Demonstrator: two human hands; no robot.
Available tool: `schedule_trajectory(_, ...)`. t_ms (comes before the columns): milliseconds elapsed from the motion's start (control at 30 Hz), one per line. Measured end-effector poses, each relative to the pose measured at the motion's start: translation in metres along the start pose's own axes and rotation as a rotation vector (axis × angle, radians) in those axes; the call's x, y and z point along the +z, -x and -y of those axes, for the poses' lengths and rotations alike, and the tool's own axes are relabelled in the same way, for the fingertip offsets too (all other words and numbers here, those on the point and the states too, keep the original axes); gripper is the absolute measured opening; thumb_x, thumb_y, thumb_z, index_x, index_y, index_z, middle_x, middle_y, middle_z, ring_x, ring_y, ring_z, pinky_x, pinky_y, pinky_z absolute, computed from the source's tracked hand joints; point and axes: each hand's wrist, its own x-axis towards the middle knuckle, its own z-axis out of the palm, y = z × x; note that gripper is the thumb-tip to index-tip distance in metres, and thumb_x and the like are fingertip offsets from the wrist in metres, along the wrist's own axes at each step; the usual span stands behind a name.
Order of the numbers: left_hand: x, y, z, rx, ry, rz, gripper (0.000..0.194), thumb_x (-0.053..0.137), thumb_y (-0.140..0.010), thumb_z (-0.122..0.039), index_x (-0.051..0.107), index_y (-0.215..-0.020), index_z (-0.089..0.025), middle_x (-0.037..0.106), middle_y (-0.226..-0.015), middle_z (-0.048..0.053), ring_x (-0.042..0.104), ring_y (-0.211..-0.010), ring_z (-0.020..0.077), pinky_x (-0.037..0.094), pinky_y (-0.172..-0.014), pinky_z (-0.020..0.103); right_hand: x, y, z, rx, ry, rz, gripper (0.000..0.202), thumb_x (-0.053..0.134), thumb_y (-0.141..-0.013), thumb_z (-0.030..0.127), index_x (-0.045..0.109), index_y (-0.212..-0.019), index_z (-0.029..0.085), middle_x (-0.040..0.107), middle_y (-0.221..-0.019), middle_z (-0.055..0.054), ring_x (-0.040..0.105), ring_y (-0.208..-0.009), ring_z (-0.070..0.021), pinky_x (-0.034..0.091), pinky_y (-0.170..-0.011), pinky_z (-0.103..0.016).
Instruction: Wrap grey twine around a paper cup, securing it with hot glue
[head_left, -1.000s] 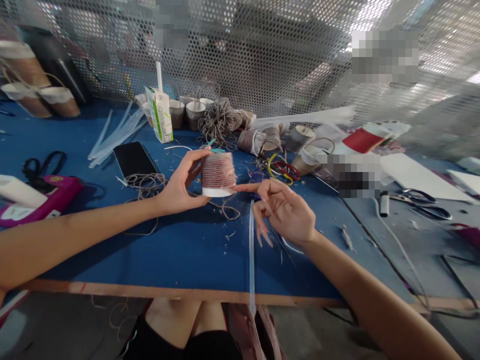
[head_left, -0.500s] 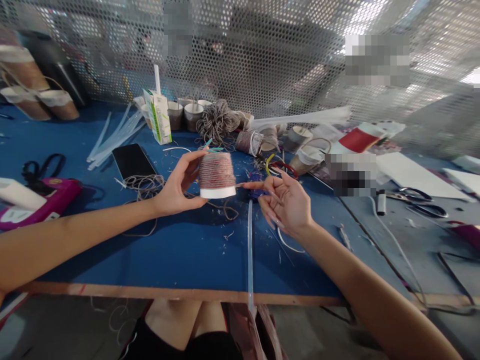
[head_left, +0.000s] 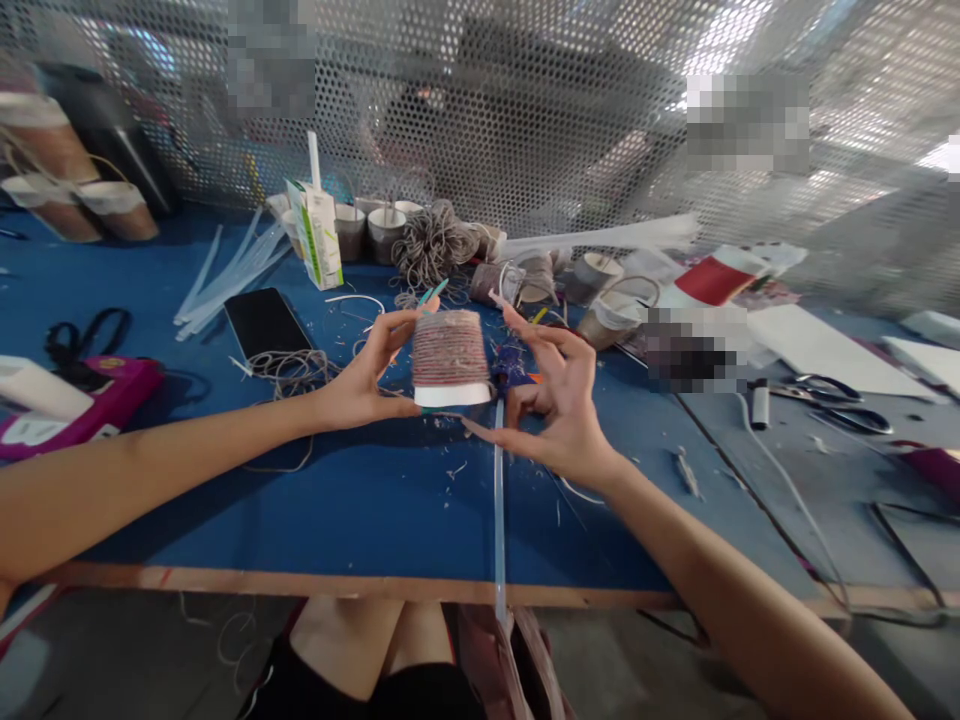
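Observation:
A small cup-shaped piece wrapped in grey and reddish cord, with a white band at its lower end, is held above the blue table. My left hand grips it from the left, thumb below and fingers above. On its right side my right hand has thumb and fingers spread apart, with a gap to the cord-wrapped piece. Under and behind my right hand lies a blue glue gun, partly hidden, with a clear glue stick reaching over the table edge.
A phone and loose cord lie to the left, near clear glue sticks. A drink carton, several cord-wrapped cups and a cord bundle stand at the back. Scissors lie at the right.
The cord-wrapped piece has shifted slightly right in my left hand. My right hand has gone from a pointing pose by its side to a wide spread of thumb and fingers.

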Motion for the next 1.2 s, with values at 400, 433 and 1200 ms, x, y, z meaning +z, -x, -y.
schedule_trajectory(400,0.004,0.007,-0.004,0.058,-0.159,0.041,0.104,0.086,-0.069,-0.031,0.022,-0.151,-0.034,0.029,-0.161,0.015,0.03,-0.153,0.0366,0.033,-0.123,0.059,0.008,0.001,-0.009,-0.024,0.08,-0.015,0.067,0.085,-0.071,0.022,0.035,-0.116,0.032,0.047,-0.143,-0.008,0.046,-0.049,-0.0002,0.047,-0.039,-0.022)
schedule_trajectory(433,0.005,0.007,-0.004,0.061,-0.163,0.025,0.102,0.085,-0.071,-0.03,0.022,-0.151,-0.033,0.031,-0.16,0.016,0.032,-0.152,0.0361,0.035,-0.122,0.059,0.009,0.001,-0.01,-0.022,0.089,-0.014,0.065,0.083,-0.073,0.022,0.035,-0.115,0.032,0.046,-0.144,-0.009,0.045,-0.047,0.0004,0.046,-0.039,-0.022)
schedule_trajectory(1200,0.003,0.004,-0.005,-0.025,-0.306,-0.184,0.079,0.081,-0.072,-0.027,0.043,-0.142,-0.03,0.05,-0.139,0.012,0.053,-0.133,0.032,0.053,-0.108,0.051,0.004,0.005,0.004,0.121,-0.088,-0.059,0.044,0.059,-0.089,0.061,0.051,-0.069,0.023,0.055,-0.051,0.003,0.035,-0.03,-0.007,0.034,-0.028,-0.024)
